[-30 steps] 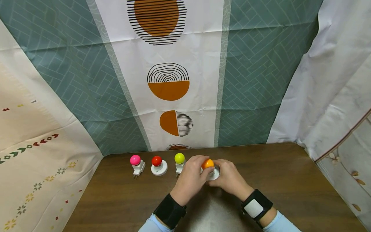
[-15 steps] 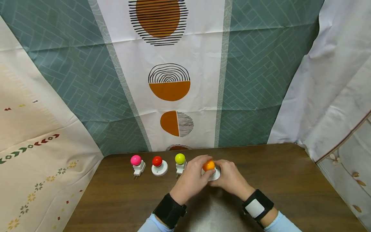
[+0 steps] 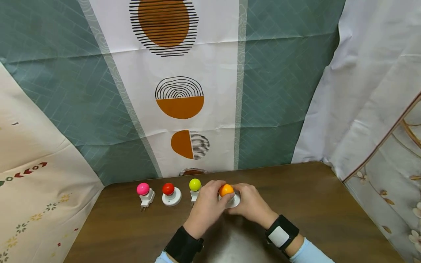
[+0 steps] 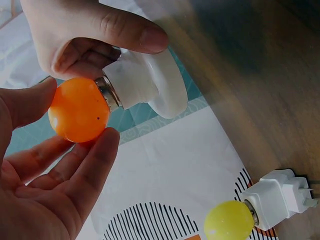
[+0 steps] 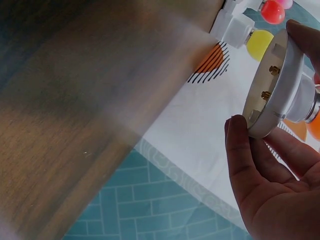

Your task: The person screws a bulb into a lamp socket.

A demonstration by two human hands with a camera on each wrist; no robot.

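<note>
An orange bulb [image 3: 226,190] sits in a white round lamp holder [image 3: 235,201], both held just above the table. My left hand [image 3: 205,209] pinches the bulb between thumb and fingertips, as the left wrist view shows. On the other side, my right hand [image 3: 250,205] grips the rim of the holder's round base. Part of the bulb's metal collar [image 4: 109,93] shows between the glass and the socket. In the right wrist view, two brass screws [image 5: 270,82] are visible in the base's underside.
Left of my hands stand a yellow-green bulb [image 3: 195,185] in a plug-in holder, a red bulb [image 3: 168,189] on a round white holder [image 3: 171,197], and a pink bulb [image 3: 143,189] in a plug-in holder. Patterned cloth hangs behind the brown table [image 3: 131,233].
The head view has shifted, so the scene appears farther left and slightly lower. Both hands keep their hold on the bulb and the lamp holder, with little other visible change.
</note>
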